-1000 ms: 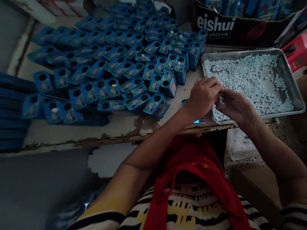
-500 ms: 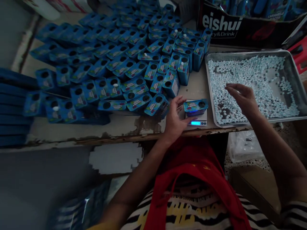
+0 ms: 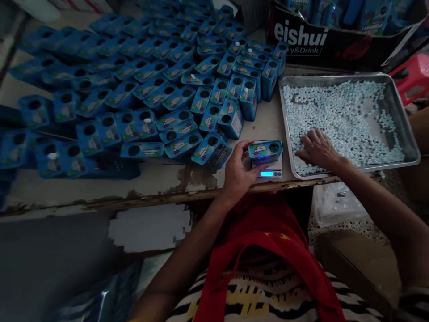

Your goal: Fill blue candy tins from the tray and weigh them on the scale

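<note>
A blue candy box (image 3: 265,150) with a round hole in its top stands on a small digital scale (image 3: 277,170) with a lit display. My left hand (image 3: 237,173) holds the box's left end, fingers behind and thumb along the front, close over the scale. To the right, a metal tray (image 3: 415,154) holds many small pale blue and white candies (image 3: 338,112). Down among them at the tray's near left is my right hand (image 3: 317,147), its fingers bent and somewhat apart. Whatever lies under its fingertips is hidden.
Rows of similar blue boxes (image 3: 181,96) crowd the table's left and back; a few have white candies on top. A black carton (image 3: 301,33) with blue packages stands behind the tray. The worn table edge (image 3: 161,194) runs close to my body. A red stool (image 3: 410,78) stands at right.
My right hand has come down from above the tray into the candies, its pinched fingers loosening. My left hand stays at the box on the scale. The view has shifted slightly.
</note>
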Action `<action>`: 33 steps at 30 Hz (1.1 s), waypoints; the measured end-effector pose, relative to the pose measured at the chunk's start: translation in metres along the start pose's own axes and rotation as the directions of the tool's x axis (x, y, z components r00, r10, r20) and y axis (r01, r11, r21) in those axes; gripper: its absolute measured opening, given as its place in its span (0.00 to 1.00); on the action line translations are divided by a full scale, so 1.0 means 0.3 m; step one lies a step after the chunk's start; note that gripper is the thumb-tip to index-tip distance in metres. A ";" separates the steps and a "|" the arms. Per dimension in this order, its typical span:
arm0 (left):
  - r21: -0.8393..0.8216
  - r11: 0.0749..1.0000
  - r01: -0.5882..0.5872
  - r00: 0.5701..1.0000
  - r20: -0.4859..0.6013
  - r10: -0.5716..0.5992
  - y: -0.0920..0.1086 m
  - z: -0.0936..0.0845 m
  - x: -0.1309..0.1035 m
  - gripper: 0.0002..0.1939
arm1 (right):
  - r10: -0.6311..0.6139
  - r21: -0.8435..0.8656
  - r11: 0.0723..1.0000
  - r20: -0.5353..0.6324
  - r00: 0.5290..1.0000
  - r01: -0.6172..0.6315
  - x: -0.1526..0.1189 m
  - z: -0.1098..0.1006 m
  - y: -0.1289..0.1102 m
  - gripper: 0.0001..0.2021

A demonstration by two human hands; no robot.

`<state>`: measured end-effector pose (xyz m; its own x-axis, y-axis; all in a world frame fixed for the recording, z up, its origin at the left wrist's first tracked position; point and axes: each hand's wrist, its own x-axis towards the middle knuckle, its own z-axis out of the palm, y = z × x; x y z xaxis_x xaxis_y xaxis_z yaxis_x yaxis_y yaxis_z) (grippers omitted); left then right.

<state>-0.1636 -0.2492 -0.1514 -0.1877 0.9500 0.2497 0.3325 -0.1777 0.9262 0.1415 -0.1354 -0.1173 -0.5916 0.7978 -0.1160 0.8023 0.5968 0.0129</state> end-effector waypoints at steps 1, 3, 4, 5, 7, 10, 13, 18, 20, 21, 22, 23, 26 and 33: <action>0.005 1.000 -0.014 1.000 -0.003 0.014 0.009 0.005 -0.002 0.39 | 0.005 0.034 0.999 0.019 1.000 -0.006 0.018 -0.005 0.002 0.20; 0.004 0.999 -0.034 0.999 -0.021 0.034 0.022 0.012 0.001 0.35 | 0.135 0.236 0.963 -0.012 0.991 -0.128 0.054 -0.015 0.018 0.13; -0.003 0.999 -0.036 0.999 -0.027 0.036 0.027 0.015 0.008 0.32 | 0.257 0.405 0.889 -0.049 0.965 -0.216 0.069 -0.020 0.030 0.13; -0.014 0.999 -0.034 0.999 -0.029 0.034 0.033 0.020 0.020 0.29 | 0.384 0.564 0.778 -0.077 0.920 -0.277 0.082 -0.026 0.044 0.15; -0.042 0.998 -0.036 0.999 -0.011 0.036 0.053 0.033 0.062 0.25 | 0.575 0.843 0.465 -0.056 0.816 -0.270 0.098 -0.044 0.073 0.21; -0.022 0.992 -0.128 0.991 0.044 0.128 0.117 0.073 0.166 0.23 | 0.589 0.989 -0.149 0.073 0.805 0.019 0.105 -0.093 0.097 0.21; 0.063 0.953 -0.295 0.950 0.124 0.286 0.207 0.144 0.278 0.23 | 0.546 0.728 -0.594 0.054 0.836 0.341 0.106 -0.174 0.081 0.16; 0.102 0.931 -0.352 0.922 0.212 0.325 0.278 0.288 0.369 0.27 | 0.693 0.650 -0.536 -0.027 0.720 0.540 0.121 -0.328 0.000 0.18; 0.072 0.949 -0.306 0.935 0.210 0.286 0.270 0.331 0.370 0.27 | 0.737 0.708 -0.438 -0.070 0.672 0.554 0.124 -0.357 -0.034 0.23; 0.057 0.957 -0.286 0.942 0.202 0.269 0.261 0.347 0.368 0.27 | 0.748 0.747 -0.381 -0.098 0.657 0.545 0.125 -0.361 -0.048 0.24; 0.044 0.962 -0.268 0.947 0.193 0.255 0.251 0.361 0.365 0.27 | 0.750 0.790 -0.322 -0.124 0.650 0.522 0.127 -0.358 -0.057 0.25; 0.034 0.966 -0.257 0.952 0.183 0.246 0.242 0.372 0.363 0.26 | 0.748 0.831 -0.268 -0.140 0.649 0.488 0.128 -0.350 -0.062 0.25; 0.014 0.971 -0.241 0.958 0.167 0.235 0.219 0.394 0.361 0.25 | 0.756 0.899 -0.183 -0.131 0.642 0.399 0.140 -0.303 -0.031 0.24; -0.118 0.987 -0.105 0.983 0.138 0.121 0.225 0.278 0.315 0.24 | 0.809 0.884 -0.304 0.043 0.586 0.355 0.122 -0.147 0.145 0.32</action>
<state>-0.0818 -0.1500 -0.0888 -0.0170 0.9479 0.3182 0.2389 -0.3052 0.9218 0.1511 -0.0765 -0.0773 0.3063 0.9466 -0.1003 -0.3841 0.0265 -0.9229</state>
